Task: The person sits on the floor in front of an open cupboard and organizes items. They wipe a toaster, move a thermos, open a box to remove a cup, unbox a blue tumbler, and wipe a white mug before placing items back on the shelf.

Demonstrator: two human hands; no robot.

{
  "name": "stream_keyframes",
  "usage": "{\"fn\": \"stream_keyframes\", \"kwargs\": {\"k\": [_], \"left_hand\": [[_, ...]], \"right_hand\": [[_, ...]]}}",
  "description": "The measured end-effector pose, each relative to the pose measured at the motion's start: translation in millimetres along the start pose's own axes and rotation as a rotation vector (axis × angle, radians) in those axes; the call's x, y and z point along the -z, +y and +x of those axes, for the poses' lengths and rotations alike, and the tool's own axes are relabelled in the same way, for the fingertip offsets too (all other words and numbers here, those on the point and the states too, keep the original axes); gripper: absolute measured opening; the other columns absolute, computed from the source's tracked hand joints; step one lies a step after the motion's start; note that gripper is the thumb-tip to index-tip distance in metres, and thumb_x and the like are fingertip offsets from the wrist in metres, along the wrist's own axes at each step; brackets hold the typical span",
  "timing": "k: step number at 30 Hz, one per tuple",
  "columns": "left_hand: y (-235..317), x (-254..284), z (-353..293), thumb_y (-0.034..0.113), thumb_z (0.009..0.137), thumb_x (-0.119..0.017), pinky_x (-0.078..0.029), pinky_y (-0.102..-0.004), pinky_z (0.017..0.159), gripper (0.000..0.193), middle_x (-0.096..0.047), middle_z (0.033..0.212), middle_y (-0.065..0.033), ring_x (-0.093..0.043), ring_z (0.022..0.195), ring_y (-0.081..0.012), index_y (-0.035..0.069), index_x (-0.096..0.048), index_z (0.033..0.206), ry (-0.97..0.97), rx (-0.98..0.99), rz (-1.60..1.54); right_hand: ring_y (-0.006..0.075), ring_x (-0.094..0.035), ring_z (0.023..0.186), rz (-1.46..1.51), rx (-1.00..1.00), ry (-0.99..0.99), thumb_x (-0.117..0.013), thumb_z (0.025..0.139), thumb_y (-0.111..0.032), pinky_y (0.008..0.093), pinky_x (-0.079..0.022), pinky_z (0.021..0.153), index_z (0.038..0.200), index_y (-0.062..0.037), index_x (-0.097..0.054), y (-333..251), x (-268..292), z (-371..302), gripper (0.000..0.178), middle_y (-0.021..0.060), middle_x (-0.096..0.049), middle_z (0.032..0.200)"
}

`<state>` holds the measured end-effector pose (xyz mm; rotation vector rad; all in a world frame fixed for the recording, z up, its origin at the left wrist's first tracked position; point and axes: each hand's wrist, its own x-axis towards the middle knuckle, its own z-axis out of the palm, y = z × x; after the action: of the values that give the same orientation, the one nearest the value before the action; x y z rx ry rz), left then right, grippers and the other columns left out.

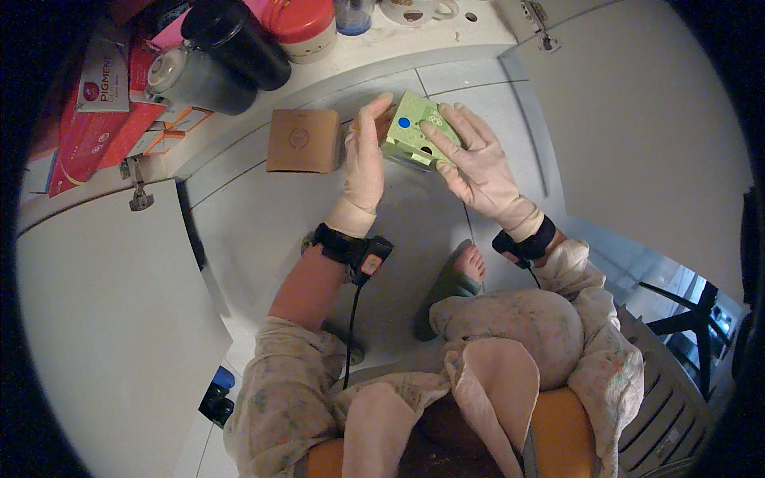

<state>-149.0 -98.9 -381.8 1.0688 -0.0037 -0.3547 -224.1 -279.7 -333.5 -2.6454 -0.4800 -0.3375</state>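
Observation:
A light green box (pixel 409 119) with a blue dot on it is just above the grey tiled floor. My right hand (pixel 482 171), in a pale thin glove, grips its right side, one finger lying across the top and the thumb near the lower edge. My left hand (pixel 363 163), gloved as well, is upright at the box's left side with its fingers stretched out; whether its palm touches the box is hard to see. To the left of that hand a brown cardboard box (pixel 301 143) sits on the floor.
Ahead, a white cabinet shelf (pixel 470 40) holds a black canister (pixel 237 44), a grey lidded jar (pixel 203 80), a red-lidded tub (pixel 301 28) and red packets (pixel 100 147). White cabinet doors stand swung out at left (pixel 111 303) and right (pixel 645 119). My bare foot (pixel 470 263) is below the box.

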Motion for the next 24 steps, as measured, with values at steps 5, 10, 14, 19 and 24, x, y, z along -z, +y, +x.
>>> {"fn": "stream_keyframes", "kwargs": {"k": [5, 10, 14, 19, 24], "left_hand": [[-5.4, 15.4, -18.4, 0.019, 0.086, -0.071, -0.045, -0.0364, 0.096, 0.06, -0.055, 0.125, -0.0151, -0.055, 0.112, -0.0246, 0.002, -0.045, 0.138, -0.107, -0.359, 0.521], [-25.7, 13.9, -54.6, 0.013, 0.071, -0.085, -0.049, -0.0358, 0.083, 0.06, -0.054, 0.109, -0.0108, -0.057, 0.091, -0.02, 0.006, -0.052, 0.12, 0.084, -0.606, 0.811], [-41.0, -8.9, -62.1, 0.005, 0.076, -0.081, -0.051, -0.0281, 0.072, 0.045, -0.053, 0.103, -0.0079, -0.057, 0.087, -0.0146, 0.004, -0.053, 0.112, 0.05, -0.236, 0.296], [-40.1, -15.0, -50.1, 0.0, 0.081, -0.074, -0.055, -0.0281, 0.077, 0.029, -0.051, 0.107, -0.0069, -0.057, 0.096, -0.016, 0.007, -0.058, 0.104, 0.042, -0.29, 0.386], [-37.5, -8.4, -47.4, -0.002, 0.082, -0.072, -0.055, -0.0278, 0.078, 0.028, -0.05, 0.108, -0.0065, -0.054, 0.101, -0.0162, 0.009, -0.058, 0.105, -0.01, -0.322, 0.399]], "right_hand": [[0.0443, -0.049, 0.12, -0.016, -0.02, -0.04, -0.058, 0.088, -0.03, 0.0475, -0.04, 0.105, 0.138, -0.0179, -0.056, -1.2, 2.5, 3.9, 0.052, 0.0218, -0.045, 0.143], [0.0435, -0.043, 0.126, 0.021, -0.063, -0.106, -0.058, 0.09, -0.042, 0.044, -0.034, 0.109, 0.141, -0.0174, -0.053, -0.8, 2.1, 3.3, 0.057, 0.0264, -0.041, 0.146], [0.045, -0.046, 0.122, 0.036, -0.098, -0.09, -0.061, 0.089, -0.043, 0.0447, -0.036, 0.107, 0.142, -0.0202, -0.052, -3.2, -3.0, 3.2, 0.058, 0.0271, -0.041, 0.145], [0.0448, -0.05, 0.119, -0.003, -0.104, -0.042, -0.063, 0.088, -0.038, 0.0459, -0.04, 0.104, 0.142, -0.0217, -0.052, -1.4, -3.9, 8.5, 0.058, 0.0281, -0.043, 0.142], [0.0441, -0.051, 0.119, -0.04, -0.064, -0.04, -0.064, 0.087, -0.035, 0.046, -0.039, 0.104, 0.143, -0.0223, -0.05, -2.2, -4.4, 9.8, 0.059, 0.0287, -0.043, 0.142]]}}
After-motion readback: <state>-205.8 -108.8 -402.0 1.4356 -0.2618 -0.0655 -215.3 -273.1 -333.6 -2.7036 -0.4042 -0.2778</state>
